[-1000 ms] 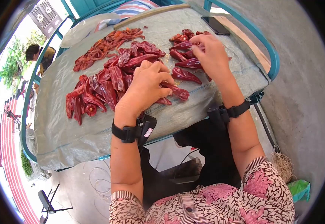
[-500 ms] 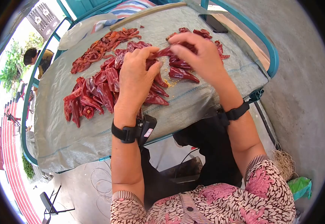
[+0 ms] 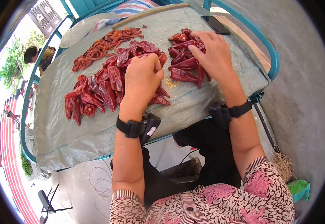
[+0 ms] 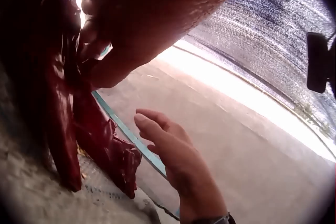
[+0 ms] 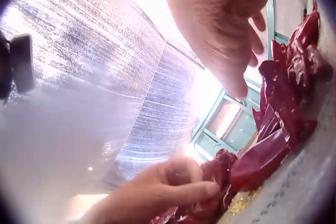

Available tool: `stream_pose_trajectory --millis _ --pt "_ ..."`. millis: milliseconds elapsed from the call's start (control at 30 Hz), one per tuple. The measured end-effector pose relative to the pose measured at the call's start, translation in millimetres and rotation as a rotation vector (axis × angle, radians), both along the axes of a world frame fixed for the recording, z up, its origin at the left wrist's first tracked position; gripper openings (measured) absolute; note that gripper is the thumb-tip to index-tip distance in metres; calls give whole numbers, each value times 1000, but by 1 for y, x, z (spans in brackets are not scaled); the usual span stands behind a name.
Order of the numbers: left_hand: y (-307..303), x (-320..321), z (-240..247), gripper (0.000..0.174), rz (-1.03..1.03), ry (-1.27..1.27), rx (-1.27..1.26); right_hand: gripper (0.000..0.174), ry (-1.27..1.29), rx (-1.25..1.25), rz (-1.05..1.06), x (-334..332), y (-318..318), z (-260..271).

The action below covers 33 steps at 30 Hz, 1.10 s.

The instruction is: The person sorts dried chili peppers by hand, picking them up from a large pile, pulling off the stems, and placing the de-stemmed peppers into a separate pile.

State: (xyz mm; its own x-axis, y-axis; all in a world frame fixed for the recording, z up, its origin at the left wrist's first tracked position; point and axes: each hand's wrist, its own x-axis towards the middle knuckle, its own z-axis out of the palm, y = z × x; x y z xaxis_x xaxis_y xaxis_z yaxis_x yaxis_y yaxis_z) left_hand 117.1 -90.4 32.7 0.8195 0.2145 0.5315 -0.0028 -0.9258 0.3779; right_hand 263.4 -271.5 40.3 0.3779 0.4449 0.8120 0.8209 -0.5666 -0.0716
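In the head view, my left hand (image 3: 142,80) is at the right edge of the larger heap of dried red chili peppers (image 3: 114,76), fingers curled down. Its thumb and fingertips pinch a dried chili pepper (image 4: 84,92) in the left wrist view, the grip partly hidden by the hand. My right hand (image 3: 214,54) hovers over a smaller group of glossy dried chilies (image 3: 183,74), with its fingers extended and loosely bent. The right wrist view shows those fingers apart from the chilies (image 5: 262,163) below, holding nothing.
Shrivelled orange-red chilies (image 3: 106,46) lie in a strip at the back left. Yellow seeds (image 3: 171,83) are scattered between the groups on the grey woven sheet (image 3: 84,142). A phone (image 3: 215,25) lies at the back right, near the teal rail (image 3: 263,41). Another person (image 3: 41,58) is beyond the left rail.
Half a second ago, my hands were close together, with a chili between them. Now they are apart: the right has moved back over the right-hand group, while the left is lower at the heap's edge.
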Motion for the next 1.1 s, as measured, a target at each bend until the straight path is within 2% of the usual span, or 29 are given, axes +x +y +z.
stream_pose_trajectory --millis 100,200,333,433,500,533,567,600,633,667,733,800,867,933,1000,1033,1100 --pt "-5 0 8 13 -12 -67 -262 33 380 115 428 -14 12 9" --pt "-12 -2 13 11 -87 -70 -574 27 649 202 630 -37 24 7" --pt "-5 -1 7 17 -97 -163 -581 23 761 156 626 -36 26 12" --pt "0 0 1 22 -72 -180 -547 21 944 214 771 -38 32 3" --pt "0 3 -2 24 -102 -281 -601 23 789 237 669 -37 34 5" --pt "2 1 -2 26 8 -295 -395 23 712 245 619 -36 35 6" --pt "6 -1 -2 27 120 -307 -191 22 748 383 643 -32 37 4" --pt "9 -4 -3 29 234 -316 11 21 669 394 538 -30 37 5" --pt "16 -2 -9 32 251 -257 -54 21 587 405 434 -28 37 7" --pt "19 -2 -15 31 252 -271 8 20 502 416 329 -25 37 9" --pt "24 0 -27 30 251 -298 132 20 337 276 223 -13 39 -1" --pt "25 -1 -30 27 173 -235 123 23 163 116 151 -10 44 -9" --pt "21 -4 -26 23 158 -147 60 26 237 -13 156 -9 52 -12" --pt "23 -5 -26 25 156 -168 84 29 303 -118 118 -25 65 -8" --pt "24 -8 -24 28 161 -124 49 34 307 -127 103 -24 79 -13" --pt "22 -6 -23 34 204 -173 56 34 316 -154 90 -22 85 -15" --pt "20 -6 -23 36 190 -264 22 31 373 -184 94 -21 92 -16"
